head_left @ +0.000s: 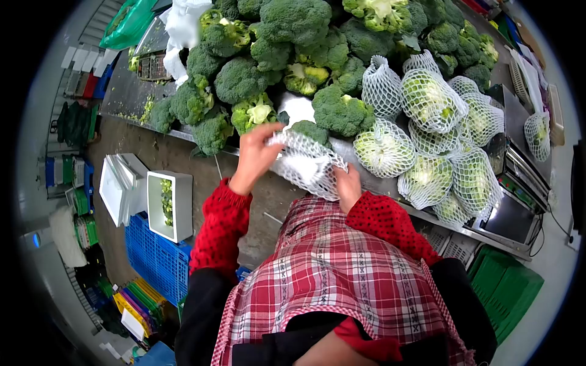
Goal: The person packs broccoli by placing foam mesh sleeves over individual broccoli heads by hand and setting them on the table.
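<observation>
Between my hands, at the near edge of the metal table, a white foam net sleeve (pixel 307 163) is stretched out. My left hand (pixel 255 154) has its fingers closed on the sleeve's left end. At the other end, my right hand (pixel 348 186) grips the mesh low down. A green broccoli head (pixel 310 130) shows just beyond the sleeve; whether any of it is inside I cannot tell. Another bare broccoli head (pixel 342 111) lies a little farther off. Right of my right hand sits a netted head (pixel 384 148), pale green under its mesh.
Bare broccoli (pixel 296 21) is heaped across the back. More netted heads (pixel 433 100) pile up on the right, beside a dark flat device (pixel 510 210). On the floor at left are a white foam box (pixel 188 207) and a blue crate (pixel 155 253); green crates (pixel 503 290) stand at right.
</observation>
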### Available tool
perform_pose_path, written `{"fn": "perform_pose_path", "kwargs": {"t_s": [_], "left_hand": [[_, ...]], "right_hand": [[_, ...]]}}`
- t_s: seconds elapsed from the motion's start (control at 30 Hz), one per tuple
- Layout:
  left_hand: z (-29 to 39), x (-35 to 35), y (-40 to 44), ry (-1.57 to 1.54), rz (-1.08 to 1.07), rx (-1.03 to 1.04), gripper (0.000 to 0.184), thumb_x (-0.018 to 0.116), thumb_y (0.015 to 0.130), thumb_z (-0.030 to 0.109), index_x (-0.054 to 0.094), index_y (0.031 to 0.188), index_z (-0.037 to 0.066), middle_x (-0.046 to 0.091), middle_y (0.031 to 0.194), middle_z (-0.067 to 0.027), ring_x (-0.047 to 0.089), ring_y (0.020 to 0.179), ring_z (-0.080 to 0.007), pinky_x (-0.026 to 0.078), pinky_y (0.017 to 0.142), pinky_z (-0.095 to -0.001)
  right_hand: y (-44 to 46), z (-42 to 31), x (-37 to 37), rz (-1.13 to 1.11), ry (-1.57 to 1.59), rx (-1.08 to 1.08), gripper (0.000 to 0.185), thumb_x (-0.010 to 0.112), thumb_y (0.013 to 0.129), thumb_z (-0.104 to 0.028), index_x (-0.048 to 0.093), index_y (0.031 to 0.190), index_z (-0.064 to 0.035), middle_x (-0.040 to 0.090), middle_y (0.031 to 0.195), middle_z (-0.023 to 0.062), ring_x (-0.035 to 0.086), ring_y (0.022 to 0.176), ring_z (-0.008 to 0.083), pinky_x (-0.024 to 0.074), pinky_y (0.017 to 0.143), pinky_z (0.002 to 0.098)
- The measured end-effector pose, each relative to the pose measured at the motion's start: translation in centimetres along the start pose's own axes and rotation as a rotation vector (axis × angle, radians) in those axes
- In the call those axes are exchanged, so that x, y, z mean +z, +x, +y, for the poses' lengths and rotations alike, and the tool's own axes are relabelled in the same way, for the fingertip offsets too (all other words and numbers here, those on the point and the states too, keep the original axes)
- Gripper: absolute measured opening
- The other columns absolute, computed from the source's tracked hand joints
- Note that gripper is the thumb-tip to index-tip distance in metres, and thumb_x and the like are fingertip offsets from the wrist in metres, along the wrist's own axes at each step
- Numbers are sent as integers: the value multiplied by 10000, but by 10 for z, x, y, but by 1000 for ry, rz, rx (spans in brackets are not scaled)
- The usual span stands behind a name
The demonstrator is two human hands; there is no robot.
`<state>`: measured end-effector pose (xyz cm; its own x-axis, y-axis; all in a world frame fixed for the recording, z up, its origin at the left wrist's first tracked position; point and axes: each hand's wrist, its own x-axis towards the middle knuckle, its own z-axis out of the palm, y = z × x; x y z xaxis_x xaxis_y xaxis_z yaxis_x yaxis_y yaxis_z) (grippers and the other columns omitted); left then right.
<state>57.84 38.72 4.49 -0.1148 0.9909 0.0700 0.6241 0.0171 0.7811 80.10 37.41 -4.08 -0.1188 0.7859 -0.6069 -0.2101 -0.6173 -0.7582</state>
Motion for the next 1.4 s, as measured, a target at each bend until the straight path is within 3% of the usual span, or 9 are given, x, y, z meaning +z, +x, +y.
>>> {"fn": "perform_pose_path", "kwargs": {"t_s": [0.17,0.23,0.37,0.67,0.87,1.03,1.1,1.3,1.4], "left_hand": [[-48,42,26,135,-129,-81,373,545,761,210,639,1035,-25,656,853,-246,637,734,-368,502,693,-403],[-39,41,18,-348,-144,-333,325,512,856,194,626,1019,-63,687,823,-96,612,722,-143,479,659,-287],[-8,36,-16,-815,-81,-306,279,544,879,208,633,940,-49,659,878,-40,575,766,-95,456,689,-241],[26,63,-30,-1660,-281,-1022,288,525,938,237,577,1089,-3,659,1045,-138,659,891,-211,550,782,-314],[53,70,-56,-1033,199,-713,331,451,979,218,527,1161,-47,621,1049,-140,611,963,-200,505,843,-323],[43,77,-58,-874,102,-701,404,388,983,299,549,1176,-17,622,1030,-97,590,901,-175,472,809,-315],[66,76,-46,-1378,-24,-860,419,393,974,302,520,1211,-19,621,1103,-135,619,974,-240,506,851,-358],[132,109,16,-1514,-449,-803,554,267,1004,427,490,1259,-12,576,1207,-196,617,1047,-293,536,880,-415],[185,168,40,-931,-430,-193,470,455,948,402,519,1224,28,594,1143,-152,601,1024,-273,512,874,-406]], "right_hand": [[29,14,2,-111,220,45,348,468,931,-223,533,1135,51,618,1043,102,593,895,163,473,786,305],[33,7,-11,-213,252,-5,301,463,940,-190,561,1106,41,633,1057,84,607,924,150,485,810,298],[-3,-45,-15,-347,258,-277,271,521,908,-156,584,1101,23,625,1021,45,566,906,107,432,827,250],[-9,-79,-25,-443,579,440,235,490,863,-147,638,925,24,687,889,128,657,768,212,533,766,338],[-29,-74,-41,-399,577,585,296,469,920,-144,578,1132,33,650,1085,113,641,942,201,498,877,349],[-33,-77,-57,-191,-993,-671,444,520,828,-43,517,1270,-81,561,1190,160,573,1040,342,478,891,408],[-47,-100,-60,-112,-1082,-780,369,557,824,-138,586,1190,-100,564,1140,196,557,1036,359,472,881,406],[-60,-200,-94,-355,-336,-547,497,552,910,-276,387,1278,14,582,1091,147,594,957,255,490,832,359],[-60,-262,-131,-87,120,-590,450,388,973,-344,513,1212,16,619,1041,162,627,929,248,510,854,342]]}}
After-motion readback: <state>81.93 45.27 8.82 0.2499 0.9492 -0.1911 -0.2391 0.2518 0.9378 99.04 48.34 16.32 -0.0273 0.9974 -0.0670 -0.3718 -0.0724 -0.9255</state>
